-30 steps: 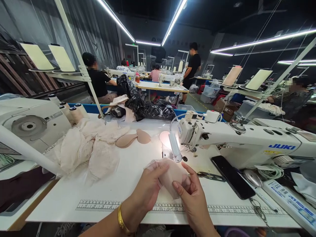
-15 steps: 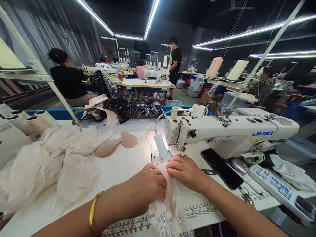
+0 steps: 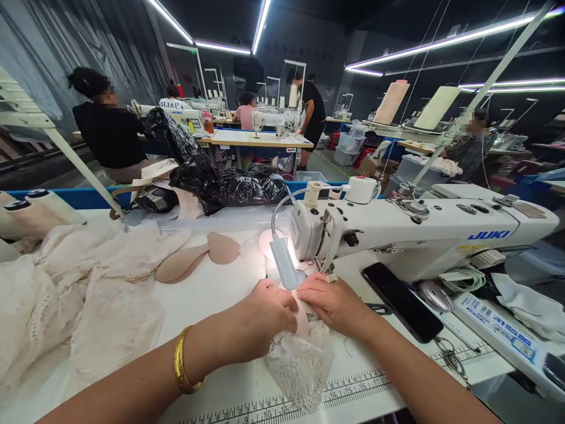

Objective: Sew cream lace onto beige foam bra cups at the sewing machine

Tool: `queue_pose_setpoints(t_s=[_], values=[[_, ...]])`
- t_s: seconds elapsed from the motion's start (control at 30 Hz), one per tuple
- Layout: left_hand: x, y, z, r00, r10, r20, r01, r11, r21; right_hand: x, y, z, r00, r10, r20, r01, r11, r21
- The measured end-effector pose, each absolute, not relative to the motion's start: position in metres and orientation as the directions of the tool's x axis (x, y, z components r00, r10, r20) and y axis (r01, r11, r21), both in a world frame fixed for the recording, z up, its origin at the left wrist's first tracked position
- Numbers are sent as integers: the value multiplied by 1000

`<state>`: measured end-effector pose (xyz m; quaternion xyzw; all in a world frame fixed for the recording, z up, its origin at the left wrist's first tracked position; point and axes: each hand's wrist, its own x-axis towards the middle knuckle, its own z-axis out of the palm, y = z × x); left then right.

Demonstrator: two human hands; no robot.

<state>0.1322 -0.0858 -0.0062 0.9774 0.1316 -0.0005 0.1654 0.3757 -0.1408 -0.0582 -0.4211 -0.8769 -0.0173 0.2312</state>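
Cream lace fabric with a pale pink layer lies below the needle area of a white JUKI sewing machine. My left hand has its fingers curled on the fabric's left edge. From the other side, my right hand pinches the cloth close to the presser foot. A small grey lamp on a bent neck lights the spot and hides part of the needle plate. The lace hangs loosely bunched toward the table's front, over the printed ruler.
Piled cream lace covers the left of the table, beside beige cup-shaped pieces. A black phone, scissors and a white-blue box lie to the right. Black plastic bags sit behind. Other people work farther back.
My view has shifted slightly. The lace end has gathered into a bunch nearer my hands, lifted off the front edge. Both hands stay on the fabric by the needle.
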Motion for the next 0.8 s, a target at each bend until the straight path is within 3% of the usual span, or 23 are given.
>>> queue_pose_setpoints(t_s=[0.17, 0.4, 0.8], values=[[136, -83, -7, 969, 248, 5, 234, -920, 316, 378, -138, -64, -457, 784, 419, 777, 582, -241], [136, -83, -11, 965, 250, 80, 206, -911, 358, 377, -139, -65, -445, 791, 420, 792, 566, -227], [138, -88, -8, 958, 286, -18, 275, -901, 336, 374, -141, -63, -449, 792, 413, 791, 568, -230]])
